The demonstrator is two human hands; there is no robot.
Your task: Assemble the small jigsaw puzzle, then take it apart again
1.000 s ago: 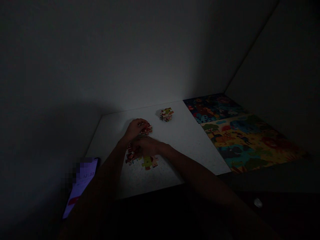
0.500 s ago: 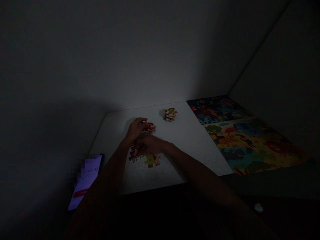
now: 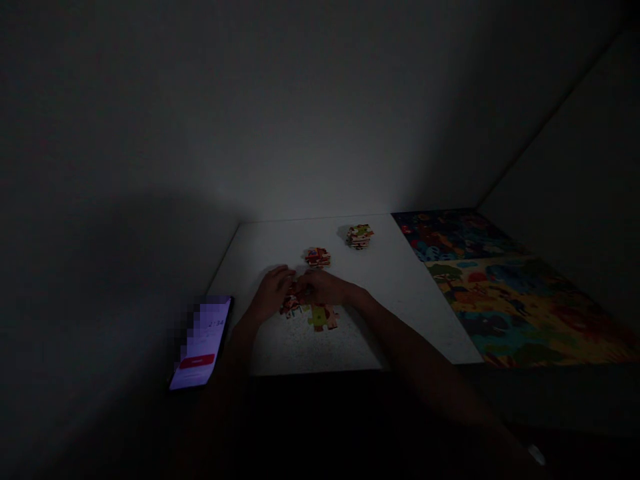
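Left grip (image 3: 271,294), right grip (image 3: 323,287) curled close together over jigsaw pieces (image 3: 324,317); whether holding any, cannot tell.

Two hands (image 3: 271,294) are working near two stacks (image 3: 360,236) of puzzle pieces, with one phone (image 3: 203,343) and two picture mats (image 3: 520,310) lying nearby.

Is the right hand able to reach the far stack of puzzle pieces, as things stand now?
Probably yes. The right hand lies close to the far stack, with only bare table between them. The nearer stack sits left of that path, so it seems not to block the way.
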